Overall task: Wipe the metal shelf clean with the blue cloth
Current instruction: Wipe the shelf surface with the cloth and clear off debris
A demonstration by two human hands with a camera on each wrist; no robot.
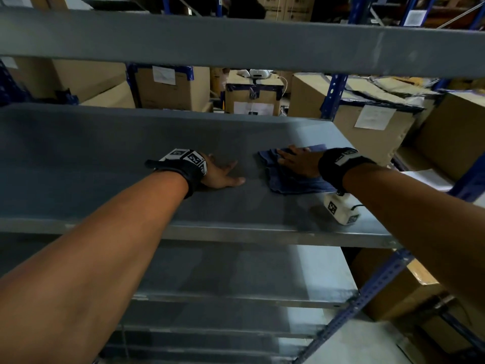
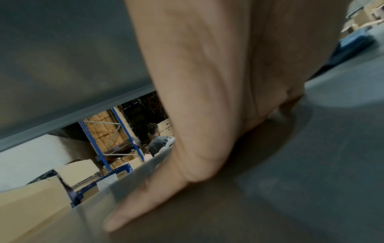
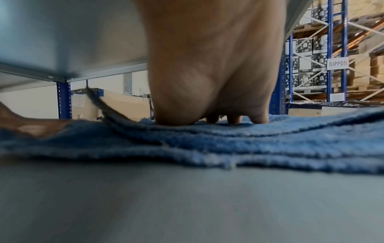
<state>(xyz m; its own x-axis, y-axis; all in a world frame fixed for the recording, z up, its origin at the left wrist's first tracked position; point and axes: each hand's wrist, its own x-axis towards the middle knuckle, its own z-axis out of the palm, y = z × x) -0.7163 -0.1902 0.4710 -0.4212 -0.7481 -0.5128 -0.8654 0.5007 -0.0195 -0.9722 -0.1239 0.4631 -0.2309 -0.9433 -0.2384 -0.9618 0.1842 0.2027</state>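
The grey metal shelf (image 1: 105, 158) runs across the middle of the head view. A rumpled blue cloth (image 1: 294, 179) lies on its right half. My right hand (image 1: 296, 160) presses flat on the cloth, fingers spread and pointing left. In the right wrist view the palm (image 3: 207, 74) bears down on the folded blue cloth (image 3: 228, 148). My left hand (image 1: 223, 174) rests flat on the bare shelf just left of the cloth, holding nothing. In the left wrist view its thumb (image 2: 145, 197) lies along the shelf surface (image 2: 290, 189), and the cloth (image 2: 353, 44) shows at the far right.
Another grey shelf (image 1: 236, 40) hangs close above, and lower shelves (image 1: 236, 271) sit beneath. Blue rack posts (image 1: 333, 95) stand at the right. Cardboard boxes (image 1: 173, 88) fill the space behind the shelf. A person (image 2: 155, 139) stands far off by other racks.
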